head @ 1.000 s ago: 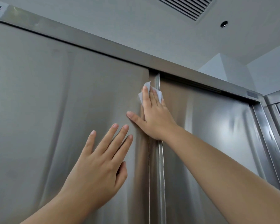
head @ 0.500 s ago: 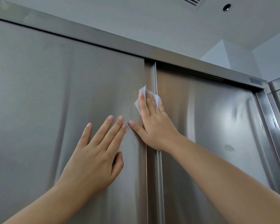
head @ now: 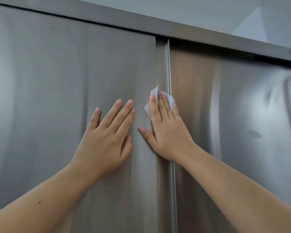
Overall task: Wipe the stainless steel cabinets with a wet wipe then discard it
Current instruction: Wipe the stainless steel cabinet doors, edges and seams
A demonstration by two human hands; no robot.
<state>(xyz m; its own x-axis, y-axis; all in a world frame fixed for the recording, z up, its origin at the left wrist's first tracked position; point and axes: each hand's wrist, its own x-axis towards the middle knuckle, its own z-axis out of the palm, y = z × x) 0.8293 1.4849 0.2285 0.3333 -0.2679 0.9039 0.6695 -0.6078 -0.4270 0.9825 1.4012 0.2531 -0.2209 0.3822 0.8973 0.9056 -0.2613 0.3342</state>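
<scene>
1. The right hand (head: 168, 132) lies flat against the stainless steel cabinet, across the vertical seam (head: 168, 64) where the two doors meet. Its fingers (head: 154, 113) are straight and close together, pointing up, and the thumb is spread out to the left, touching the metal.
2. The wet wipe (head: 169, 99) is pinned between those fingers and the steel. It is not pinched or curled into the palm; the flat fingers press it to the surface. White corners stick out above the fingertips and to the left of the index finger, and the rest is hidden under the hand.
3. The left hand (head: 106, 140) rests palm-down on the left door (head: 49, 98), just beside the right hand, and holds nothing. Its fingers (head: 111, 115) are extended and slightly fanned, angled up and to the right, with the thumb tucked loosely along the hand's right edge. The ring and middle fingertips come near the wipe's left flap but stay apart from it.
4. The right door (head: 233, 106) sits slightly behind the left one and shows rippled reflections and a small dark smudge (head: 255, 135) well to the right of the hand.
5. A steel top rail (head: 124, 21) runs above both doors, with the pale ceiling (head: 208, 9) beyond it.
</scene>
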